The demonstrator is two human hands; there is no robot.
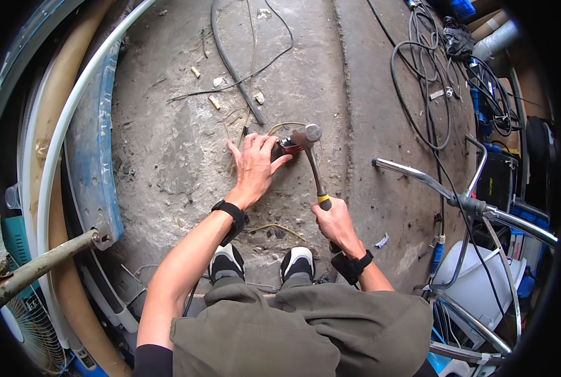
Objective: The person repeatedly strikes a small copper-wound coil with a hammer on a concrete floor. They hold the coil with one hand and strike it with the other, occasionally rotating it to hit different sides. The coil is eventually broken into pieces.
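Note:
On the concrete floor in front of my shoes, my left hand point(253, 168) grips a small dark block point(285, 148) with reddish, copper-coloured strands along its right side. My fingers cover much of the block, so its exact kind cannot be made out. My right hand point(336, 221) is closed around the lower handle of a hammer point(319, 173), which has a yellow band near the grip. The rust-brown and grey hammer head is over the block's right edge, close to my left thumb; whether they touch is unclear. A thin yellowish wire point(283, 125) curves just beyond the block.
A thick grey cable point(224, 56) and thin wires lie ahead on the dusty floor. Long curved pipes and a blue metal beam point(98, 151) line the left. At right stand a chrome tubular frame point(481, 206), a white bin point(475, 270) and coiled black cables point(422, 69).

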